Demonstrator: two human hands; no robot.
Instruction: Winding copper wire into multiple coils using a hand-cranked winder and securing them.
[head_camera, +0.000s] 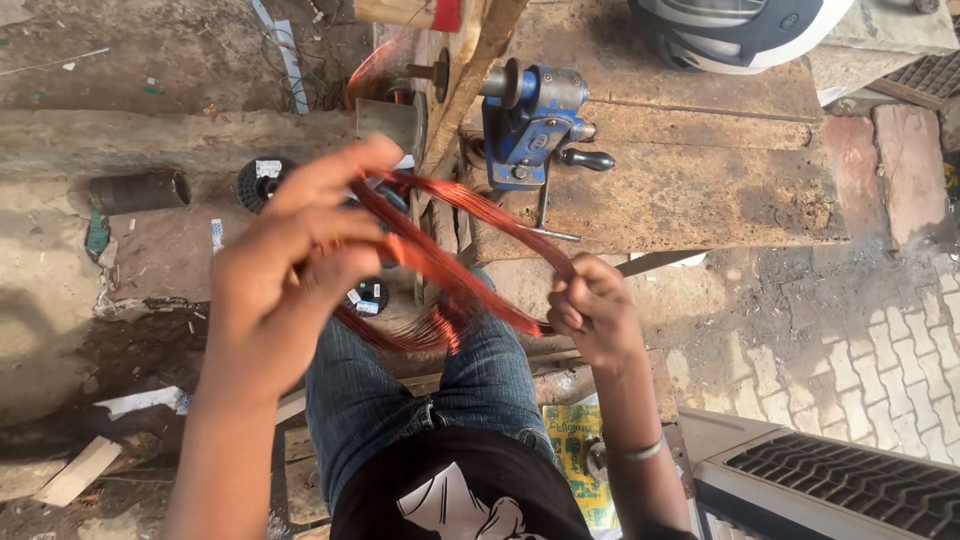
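A bundle of thin copper wire loops (455, 265) stretches between my two hands above my lap. My left hand (285, 280) is raised on the left with its fingers spread, and the loops pass over and around them. On the right, my right hand (590, 310) is closed on the other end of the bundle, pinching the strands together. More of the coil hangs down in a curve between the hands, over my blue jeans (420, 400).
Ahead stands a rusty metal bench (700, 190) with a blue hand-cranked winding machine (530, 120). A helmet (735, 30) lies at the bench's far end. A black pipe (140, 190) and a wire spool (262, 180) lie on the dirt at left. A white grille (850, 480) sits lower right.
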